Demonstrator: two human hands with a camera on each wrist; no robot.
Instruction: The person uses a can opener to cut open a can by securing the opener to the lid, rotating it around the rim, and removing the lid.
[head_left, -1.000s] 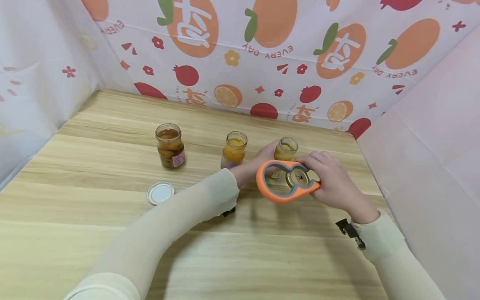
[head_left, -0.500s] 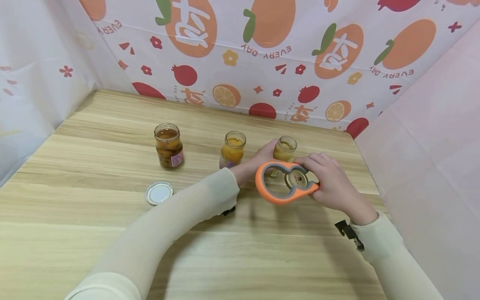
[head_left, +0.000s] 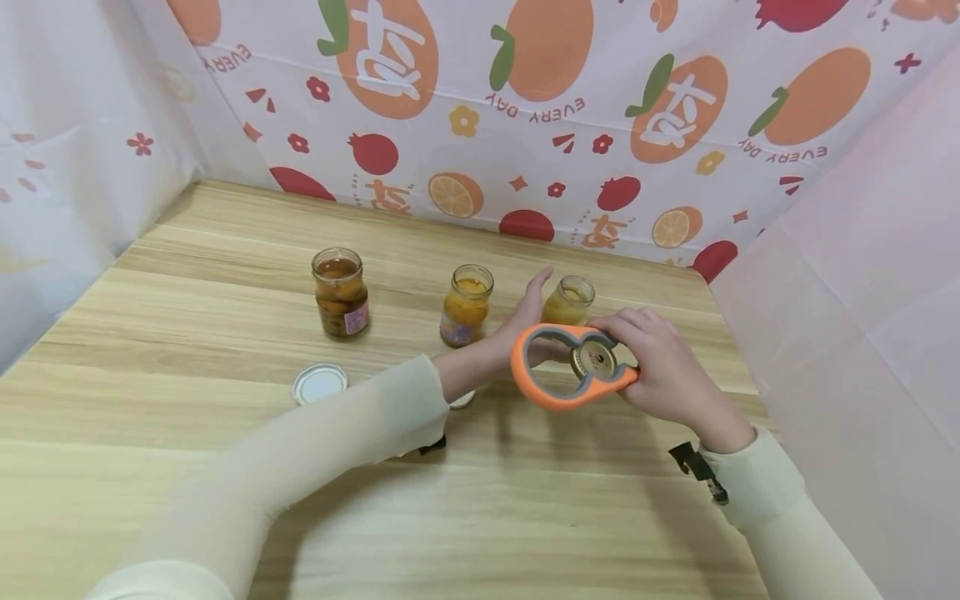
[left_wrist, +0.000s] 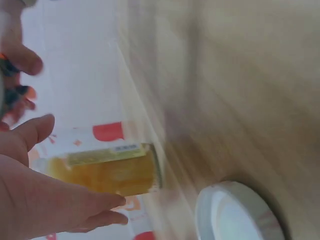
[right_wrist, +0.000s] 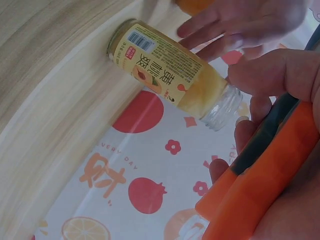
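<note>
My right hand point(head_left: 667, 367) grips an orange and grey jar opener point(head_left: 558, 401). A gold lid point(head_left: 595, 360) sits in the opener's smaller loop, above the table. Behind the opener stands an uncovered glass jar point(head_left: 567, 307) with pale yellow contents; its label with a peach picture point(right_wrist: 155, 60) faces the right wrist camera. My left hand point(head_left: 522, 325), thumb and fingers spread, is beside this jar and holds nothing. In the left wrist view its fingertips point(left_wrist: 112, 217) lie close to the jar's side; whether they touch it I cannot tell.
An uncovered jar of orange fruit point(head_left: 467, 308) stands left of my left hand. Farther left is an uncovered jar with brown contents point(head_left: 341, 296). One white lid point(head_left: 320, 384) lies inside-up on the wooden table; another lid point(head_left: 463, 400) shows partly beneath my left wrist. A fruit-print curtain point(head_left: 480, 167) hangs behind.
My left hand has let go of the pale yellow jar, its fingers spreading as it shifted slightly left. The right hand, jar opener and gold lid have hardly moved.
</note>
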